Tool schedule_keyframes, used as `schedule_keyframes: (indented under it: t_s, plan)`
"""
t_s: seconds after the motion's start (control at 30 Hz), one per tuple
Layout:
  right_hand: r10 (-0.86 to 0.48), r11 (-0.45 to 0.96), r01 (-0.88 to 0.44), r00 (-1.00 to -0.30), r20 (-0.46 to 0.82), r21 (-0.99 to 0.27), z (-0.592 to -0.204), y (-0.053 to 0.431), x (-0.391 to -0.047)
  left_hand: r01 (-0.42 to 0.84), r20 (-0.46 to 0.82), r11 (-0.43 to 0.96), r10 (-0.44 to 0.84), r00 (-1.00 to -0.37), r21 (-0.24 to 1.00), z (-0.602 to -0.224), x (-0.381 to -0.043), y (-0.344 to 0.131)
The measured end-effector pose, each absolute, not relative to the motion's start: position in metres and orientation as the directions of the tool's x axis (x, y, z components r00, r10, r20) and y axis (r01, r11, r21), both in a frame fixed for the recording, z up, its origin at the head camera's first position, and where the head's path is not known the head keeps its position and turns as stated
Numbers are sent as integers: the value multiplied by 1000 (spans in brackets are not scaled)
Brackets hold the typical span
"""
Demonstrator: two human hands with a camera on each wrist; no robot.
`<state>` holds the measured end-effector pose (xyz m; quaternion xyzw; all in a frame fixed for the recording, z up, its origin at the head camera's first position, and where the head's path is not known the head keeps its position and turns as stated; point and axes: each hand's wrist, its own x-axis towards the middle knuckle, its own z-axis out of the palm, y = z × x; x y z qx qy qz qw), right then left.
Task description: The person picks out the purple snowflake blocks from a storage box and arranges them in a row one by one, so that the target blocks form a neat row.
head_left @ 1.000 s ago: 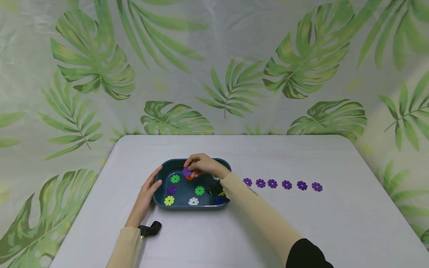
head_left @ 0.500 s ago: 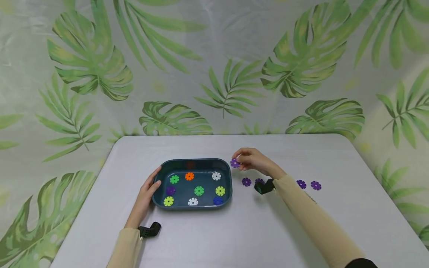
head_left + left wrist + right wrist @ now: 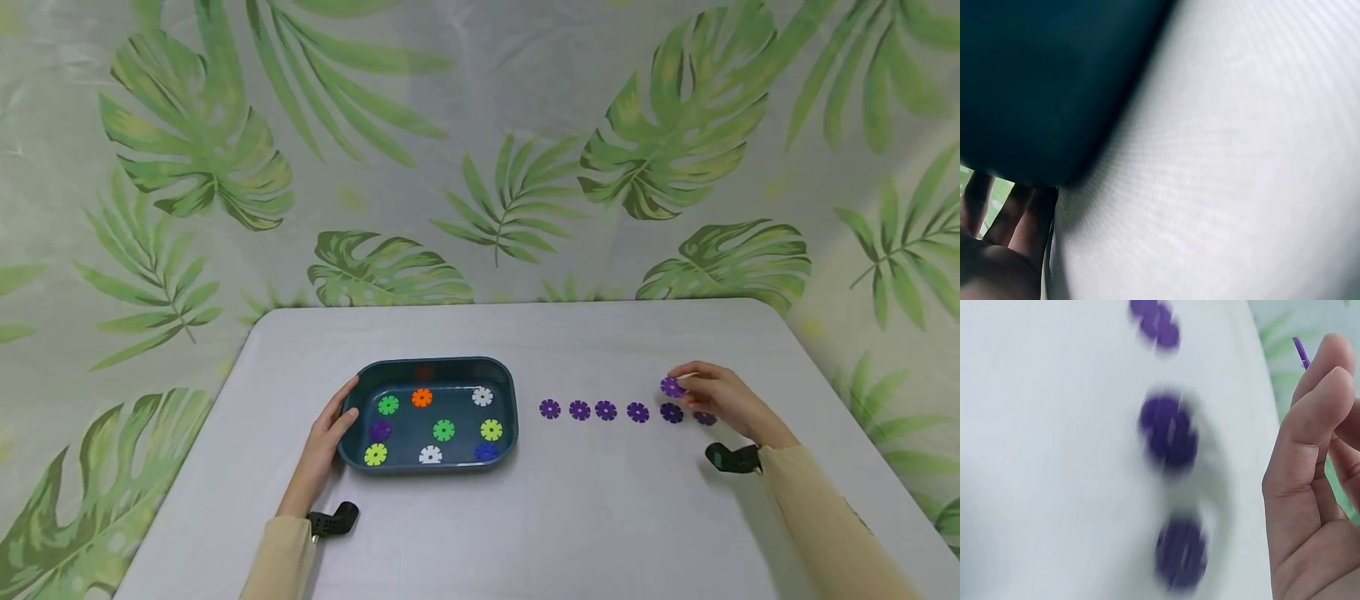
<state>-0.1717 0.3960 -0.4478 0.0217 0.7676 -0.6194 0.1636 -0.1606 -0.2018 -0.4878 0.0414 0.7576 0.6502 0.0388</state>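
Observation:
My right hand (image 3: 723, 398) pinches a purple notched plastic disc (image 3: 672, 387) between thumb and fingers, raised over the right end of a row of purple discs (image 3: 606, 410). In the right wrist view only a thin edge of the held disc (image 3: 1301, 352) shows beyond the fingertips; several row discs (image 3: 1170, 432) lie blurred below. My left hand (image 3: 321, 446) rests against the left side of a dark blue tray (image 3: 427, 469), its fingers extended along the wall and its thumb at the rim. The left wrist view shows these fingers beside the tray wall (image 3: 1041, 94).
Inside the tray lie loose discs: orange (image 3: 422, 397), green (image 3: 444, 430), white (image 3: 482, 397), yellow (image 3: 376, 454), blue (image 3: 486, 452) and purple (image 3: 380, 431). A white cloth covers the table (image 3: 570, 517). Behind it hangs a leaf-patterned backdrop (image 3: 517, 192).
My right hand has carried the purple disc out of the tray and rightward, past most of the row, to its right end. The left hand stays at the tray.

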Motion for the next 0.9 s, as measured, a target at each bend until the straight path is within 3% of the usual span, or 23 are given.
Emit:
schedule_keyframes:
  t_s: [0.3, 0.63, 0.9]
  plan:
    - [-74, 70, 265, -960, -269, -962, -467, 465, -132, 16, -2, 165, 112, -994, 986, -489, -161, -203]
    - [68, 421, 257, -965, -253, -870, -470, 464, -132, 6, -11, 152, 112, -994, 988, -490, -162, -202]
    - [-18, 402, 164, -982, -187, -901, -441, 409, -155, 2, -13, 138, 111, -994, 990, -489, -162, -201]
